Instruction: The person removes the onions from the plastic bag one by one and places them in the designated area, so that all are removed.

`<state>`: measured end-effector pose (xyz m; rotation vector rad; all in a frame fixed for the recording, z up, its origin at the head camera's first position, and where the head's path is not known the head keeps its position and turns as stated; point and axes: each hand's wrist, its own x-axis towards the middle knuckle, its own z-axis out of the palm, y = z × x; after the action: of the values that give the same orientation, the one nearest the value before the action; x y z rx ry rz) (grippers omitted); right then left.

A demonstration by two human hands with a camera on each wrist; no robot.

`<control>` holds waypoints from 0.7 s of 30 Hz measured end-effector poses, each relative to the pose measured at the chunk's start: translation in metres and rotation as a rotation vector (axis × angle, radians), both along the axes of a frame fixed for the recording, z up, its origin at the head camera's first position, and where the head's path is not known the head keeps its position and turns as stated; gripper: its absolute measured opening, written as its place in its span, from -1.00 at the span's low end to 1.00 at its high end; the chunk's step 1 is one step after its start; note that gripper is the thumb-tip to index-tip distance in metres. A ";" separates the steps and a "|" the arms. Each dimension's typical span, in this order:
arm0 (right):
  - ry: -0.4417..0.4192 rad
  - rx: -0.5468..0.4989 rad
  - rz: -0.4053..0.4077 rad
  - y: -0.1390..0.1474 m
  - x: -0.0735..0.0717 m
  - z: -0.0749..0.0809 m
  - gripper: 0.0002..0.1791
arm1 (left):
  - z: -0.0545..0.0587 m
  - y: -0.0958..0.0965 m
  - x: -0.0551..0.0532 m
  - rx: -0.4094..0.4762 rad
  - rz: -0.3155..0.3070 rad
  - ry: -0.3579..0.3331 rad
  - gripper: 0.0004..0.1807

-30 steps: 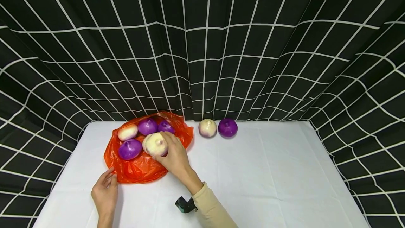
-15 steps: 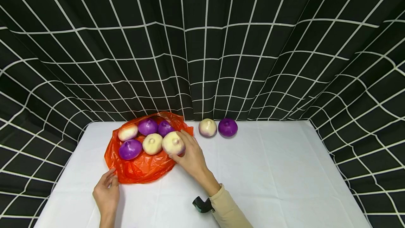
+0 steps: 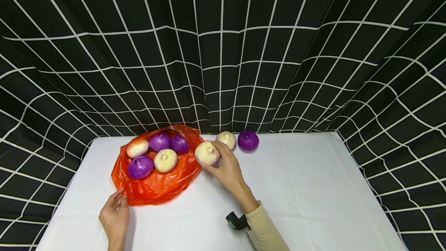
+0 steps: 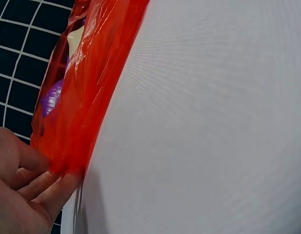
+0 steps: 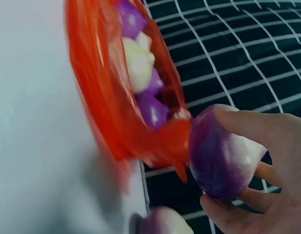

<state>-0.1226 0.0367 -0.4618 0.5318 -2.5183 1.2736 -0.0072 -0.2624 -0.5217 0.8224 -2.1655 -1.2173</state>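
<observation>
My right hand point(image 3: 228, 169) grips a purple-and-white turnip point(image 3: 207, 153) at the right edge of a red plastic bag point(image 3: 153, 189); the right wrist view shows its purple side and the thumb over it. With its fingertips my left hand point(image 3: 115, 214) pinches the bag's near left edge, and the left wrist view shows the film between thumb and fingers. Inside the open bag lie a white turnip point(image 3: 165, 160), another pale one point(image 3: 137, 148) and several purple ones point(image 3: 140, 167). Behind the held turnip, a white turnip point(image 3: 226, 140) sits on the table, partly hidden.
Beside that white turnip stands a purple one point(image 3: 248, 141), near the table's back edge. A white cloth covers the table point(image 3: 306, 196). Black curtain with a white grid point(image 3: 258, 49) hangs at the back and both sides. A dark camera mount point(image 3: 238, 221) sits at my right wrist.
My right hand has carried the turnip rightward from over the bag to its right edge, uncovering the white turnip inside. The left hand keeps its hold on the bag.
</observation>
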 end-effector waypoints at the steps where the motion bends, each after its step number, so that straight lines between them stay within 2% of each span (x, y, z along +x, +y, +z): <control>1: -0.008 -0.006 -0.006 0.004 -0.002 0.001 -0.19 | 0.000 0.000 0.000 -0.002 0.005 0.000 -0.69; 17: -0.020 -0.010 -0.139 0.069 -0.023 0.000 -0.18 | -0.003 0.001 -0.002 -0.002 0.036 -0.066 -0.70; 21: -0.037 -0.020 -0.163 0.085 -0.028 -0.001 -0.17 | -0.002 0.001 -0.002 0.011 0.037 -0.059 -0.69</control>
<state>-0.1505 0.1218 -0.4624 0.2943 -2.5168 1.2571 -0.0088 -0.2619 -0.5242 0.9096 -2.1827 -1.2013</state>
